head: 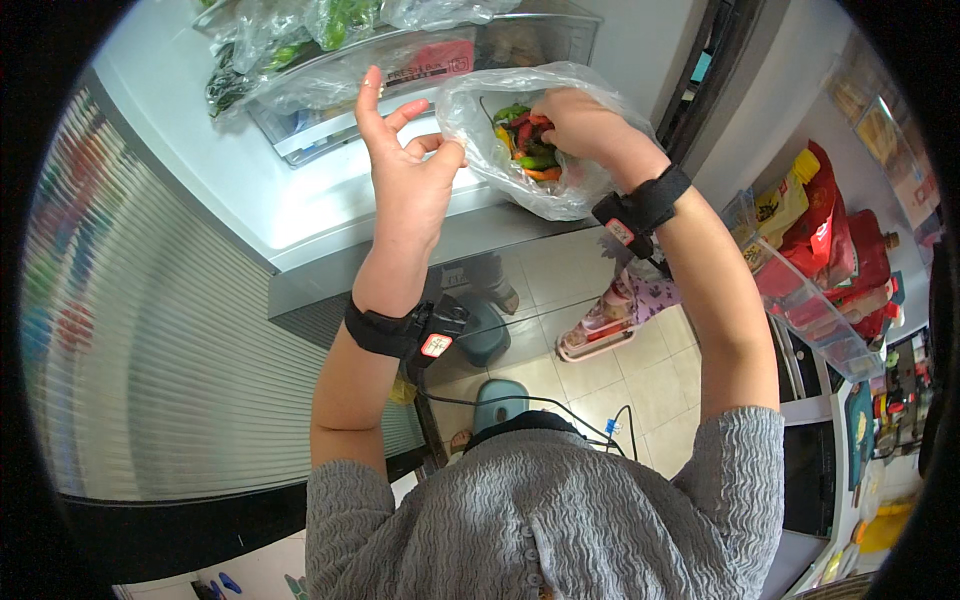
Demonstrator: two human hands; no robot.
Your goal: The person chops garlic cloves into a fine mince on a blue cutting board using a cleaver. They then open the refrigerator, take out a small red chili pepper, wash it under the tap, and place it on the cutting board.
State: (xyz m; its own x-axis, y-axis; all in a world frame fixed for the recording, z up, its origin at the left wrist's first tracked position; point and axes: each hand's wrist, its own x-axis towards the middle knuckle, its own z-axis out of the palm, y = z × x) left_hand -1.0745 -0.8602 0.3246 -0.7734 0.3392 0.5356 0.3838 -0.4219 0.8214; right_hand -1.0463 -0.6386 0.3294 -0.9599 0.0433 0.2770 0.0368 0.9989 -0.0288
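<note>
A clear plastic bag (551, 201) stands wide open at the front of the refrigerator compartment, with green, red, yellow and orange chili peppers (529, 142) inside. My left hand (416, 157) pinches the bag's left rim between thumb and bent fingers; its index finger points up, with small pale bits on it. My right hand (581, 127) reaches into the bag, its fingertips at the red peppers; whether it grips one is hidden. Both wrists wear black straps with a small device.
Behind the bag, a clear refrigerator drawer (442, 56) holds bagged green vegetables (337, 22). On the right, a door shelf (817, 315) holds red and yellow packets (810, 217). A ribbed door panel (187, 337) is at left. Below are a blue-green stool (501, 401), a pink-framed object (600, 341) and black cables.
</note>
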